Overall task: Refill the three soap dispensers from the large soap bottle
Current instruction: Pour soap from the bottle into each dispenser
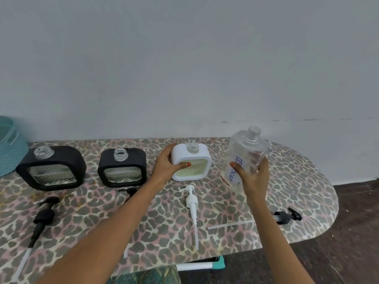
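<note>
Gripping the white dispenser (191,162) by its left edge, thumb on its front, the left hand (166,166) holds it upright on the ironing board (297,181). The right hand (255,177) wraps around the uncapped soap bottle (245,152), which tilts just right of the dispenser. The white pump (191,201) lies in front. Two black dispensers (51,167) stand to the left with open necks.

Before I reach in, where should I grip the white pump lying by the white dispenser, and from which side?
Pinch the white pump at its collar, the widest part, coming from above with fingers across its sides. It lies flat on the ironing board, head toward the white dispenser, thin tube toward the person; the tube would likely flex.
</note>
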A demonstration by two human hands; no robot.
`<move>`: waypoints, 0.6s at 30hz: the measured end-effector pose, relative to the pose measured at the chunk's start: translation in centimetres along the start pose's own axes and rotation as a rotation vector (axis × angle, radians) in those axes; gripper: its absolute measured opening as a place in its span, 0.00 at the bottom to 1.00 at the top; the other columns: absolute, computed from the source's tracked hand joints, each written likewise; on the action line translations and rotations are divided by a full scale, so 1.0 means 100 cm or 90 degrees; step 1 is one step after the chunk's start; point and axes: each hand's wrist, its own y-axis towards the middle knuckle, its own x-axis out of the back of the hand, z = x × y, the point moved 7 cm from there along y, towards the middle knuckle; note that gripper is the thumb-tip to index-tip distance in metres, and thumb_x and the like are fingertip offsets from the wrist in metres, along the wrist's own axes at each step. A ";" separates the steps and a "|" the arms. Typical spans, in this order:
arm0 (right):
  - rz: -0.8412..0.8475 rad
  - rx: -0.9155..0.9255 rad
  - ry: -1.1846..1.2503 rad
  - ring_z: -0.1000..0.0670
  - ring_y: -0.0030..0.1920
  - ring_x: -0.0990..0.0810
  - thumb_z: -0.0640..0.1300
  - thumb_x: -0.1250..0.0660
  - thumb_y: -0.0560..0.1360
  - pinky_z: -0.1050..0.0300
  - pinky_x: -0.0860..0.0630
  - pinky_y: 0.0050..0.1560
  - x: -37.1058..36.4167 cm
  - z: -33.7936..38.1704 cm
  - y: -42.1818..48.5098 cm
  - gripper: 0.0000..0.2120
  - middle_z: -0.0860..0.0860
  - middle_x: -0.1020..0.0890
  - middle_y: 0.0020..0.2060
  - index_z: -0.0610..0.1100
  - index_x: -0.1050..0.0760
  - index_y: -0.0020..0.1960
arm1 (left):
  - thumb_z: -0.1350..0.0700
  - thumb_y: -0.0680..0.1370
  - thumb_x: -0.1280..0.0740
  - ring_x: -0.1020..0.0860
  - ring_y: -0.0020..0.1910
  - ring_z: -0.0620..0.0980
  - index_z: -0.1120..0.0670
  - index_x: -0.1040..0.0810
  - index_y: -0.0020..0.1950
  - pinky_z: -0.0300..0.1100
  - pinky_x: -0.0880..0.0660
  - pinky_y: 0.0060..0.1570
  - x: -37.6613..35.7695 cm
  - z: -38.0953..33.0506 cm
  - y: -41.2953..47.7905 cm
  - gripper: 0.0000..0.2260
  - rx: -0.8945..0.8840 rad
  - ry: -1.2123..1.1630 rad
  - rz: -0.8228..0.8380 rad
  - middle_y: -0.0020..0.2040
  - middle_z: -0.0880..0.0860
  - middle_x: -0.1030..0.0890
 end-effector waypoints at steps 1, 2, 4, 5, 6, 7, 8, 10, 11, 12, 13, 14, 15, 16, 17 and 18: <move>0.003 0.000 -0.001 0.51 0.54 0.25 0.40 0.23 0.64 0.69 0.29 0.46 0.000 -0.003 0.001 0.35 0.50 0.26 0.56 0.43 0.35 0.67 | 0.65 0.65 0.25 0.24 0.52 0.51 0.52 0.29 0.56 0.39 0.22 0.46 0.000 0.001 0.000 0.24 -0.001 -0.005 0.001 0.52 0.51 0.23; 0.006 0.002 0.000 0.51 0.54 0.25 0.40 0.23 0.64 0.69 0.28 0.47 0.000 -0.006 0.002 0.35 0.50 0.26 0.56 0.43 0.35 0.66 | 0.65 0.65 0.25 0.24 0.52 0.51 0.52 0.29 0.57 0.39 0.22 0.46 0.001 0.002 0.001 0.24 -0.002 -0.009 0.004 0.52 0.51 0.23; 0.003 -0.008 0.010 0.50 0.55 0.24 0.40 0.24 0.64 0.60 0.25 0.52 0.004 -0.014 0.004 0.34 0.50 0.25 0.57 0.44 0.35 0.66 | 0.66 0.65 0.25 0.24 0.52 0.50 0.51 0.28 0.56 0.38 0.21 0.46 0.001 0.005 0.001 0.24 -0.007 -0.018 0.014 0.52 0.50 0.23; -0.001 -0.015 0.017 0.50 0.56 0.24 0.40 0.24 0.64 0.57 0.25 0.54 0.006 -0.018 0.004 0.34 0.49 0.25 0.57 0.44 0.35 0.66 | 0.66 0.65 0.25 0.24 0.52 0.50 0.49 0.28 0.55 0.38 0.21 0.45 0.001 0.006 0.001 0.24 -0.008 -0.024 0.019 0.51 0.49 0.23; -0.004 -0.016 0.023 0.50 0.56 0.24 0.40 0.24 0.64 0.56 0.25 0.55 0.007 -0.021 0.004 0.32 0.50 0.25 0.57 0.45 0.34 0.65 | 0.67 0.65 0.25 0.24 0.52 0.49 0.48 0.28 0.54 0.37 0.21 0.45 0.001 0.007 0.000 0.24 -0.009 -0.031 0.021 0.51 0.48 0.23; -0.003 -0.014 0.023 0.50 0.56 0.24 0.40 0.24 0.65 0.57 0.26 0.55 0.008 -0.022 0.004 0.31 0.50 0.25 0.56 0.45 0.34 0.64 | 0.67 0.65 0.26 0.24 0.52 0.48 0.47 0.28 0.53 0.36 0.21 0.45 0.001 0.008 -0.001 0.24 -0.009 -0.036 0.024 0.51 0.48 0.23; 0.000 -0.009 0.020 0.50 0.57 0.24 0.40 0.24 0.65 0.59 0.27 0.56 0.008 -0.022 0.004 0.31 0.51 0.25 0.56 0.45 0.34 0.64 | 0.68 0.65 0.26 0.24 0.51 0.47 0.46 0.29 0.53 0.36 0.21 0.45 0.001 0.008 -0.001 0.25 -0.010 -0.039 0.026 0.51 0.47 0.23; 0.007 0.002 0.009 0.49 0.60 0.26 0.40 0.25 0.65 0.60 0.30 0.59 0.007 -0.024 0.005 0.33 0.51 0.26 0.58 0.44 0.36 0.65 | 0.68 0.66 0.26 0.24 0.52 0.46 0.47 0.29 0.55 0.35 0.21 0.45 0.001 0.010 -0.002 0.25 -0.008 -0.042 0.029 0.52 0.47 0.24; 0.008 0.006 0.004 0.49 0.61 0.27 0.40 0.25 0.65 0.59 0.31 0.61 0.007 -0.025 0.005 0.34 0.50 0.27 0.60 0.43 0.37 0.67 | 0.68 0.66 0.26 0.24 0.52 0.47 0.48 0.30 0.56 0.35 0.21 0.45 0.000 0.010 -0.002 0.25 -0.008 -0.038 0.031 0.52 0.47 0.24; 0.008 0.006 -0.002 0.49 0.63 0.28 0.41 0.25 0.65 0.58 0.32 0.62 0.006 -0.027 0.005 0.36 0.48 0.28 0.62 0.43 0.38 0.68 | 0.67 0.66 0.26 0.25 0.52 0.48 0.49 0.30 0.57 0.35 0.21 0.45 0.000 0.010 -0.003 0.25 -0.008 -0.031 0.036 0.52 0.47 0.25; 0.007 0.005 -0.006 0.48 0.64 0.29 0.41 0.25 0.66 0.56 0.32 0.64 0.006 -0.029 0.005 0.38 0.47 0.29 0.64 0.43 0.40 0.70 | 0.67 0.67 0.27 0.25 0.53 0.48 0.50 0.31 0.58 0.35 0.22 0.45 -0.001 0.009 -0.003 0.25 -0.009 -0.023 0.042 0.52 0.47 0.25; 0.004 0.003 -0.010 0.47 0.66 0.30 0.42 0.25 0.65 0.53 0.32 0.66 0.006 -0.031 0.005 0.40 0.46 0.30 0.66 0.42 0.42 0.71 | 0.66 0.67 0.27 0.26 0.53 0.49 0.50 0.32 0.58 0.34 0.22 0.45 -0.002 0.009 -0.003 0.25 -0.009 -0.013 0.046 0.52 0.47 0.25; -0.001 0.000 -0.016 0.46 0.67 0.32 0.42 0.24 0.65 0.49 0.33 0.67 0.005 -0.033 0.005 0.41 0.45 0.32 0.67 0.42 0.44 0.72 | 0.66 0.68 0.27 0.26 0.54 0.49 0.50 0.32 0.59 0.34 0.22 0.45 -0.003 0.007 -0.004 0.25 -0.008 -0.002 0.048 0.53 0.47 0.26; -0.004 -0.001 -0.026 0.46 0.68 0.33 0.42 0.24 0.65 0.46 0.33 0.68 0.005 -0.033 0.005 0.43 0.45 0.33 0.68 0.42 0.45 0.72 | 0.65 0.68 0.27 0.27 0.55 0.49 0.50 0.33 0.60 0.35 0.22 0.47 -0.003 0.007 -0.005 0.26 -0.008 0.011 0.048 0.54 0.49 0.27; -0.005 0.001 -0.035 0.46 0.68 0.33 0.43 0.24 0.65 0.44 0.32 0.67 0.004 -0.033 0.006 0.43 0.45 0.33 0.68 0.42 0.45 0.72 | 0.64 0.68 0.27 0.27 0.56 0.50 0.49 0.34 0.61 0.38 0.23 0.50 -0.003 0.005 -0.005 0.27 -0.012 0.024 0.046 0.57 0.50 0.28; -0.005 0.004 -0.043 0.46 0.68 0.33 0.42 0.24 0.64 0.43 0.32 0.67 0.004 -0.032 0.005 0.44 0.45 0.34 0.68 0.42 0.46 0.72 | 0.64 0.68 0.27 0.28 0.58 0.50 0.49 0.35 0.62 0.43 0.24 0.54 -0.003 0.005 -0.005 0.28 -0.019 0.038 0.044 0.59 0.52 0.29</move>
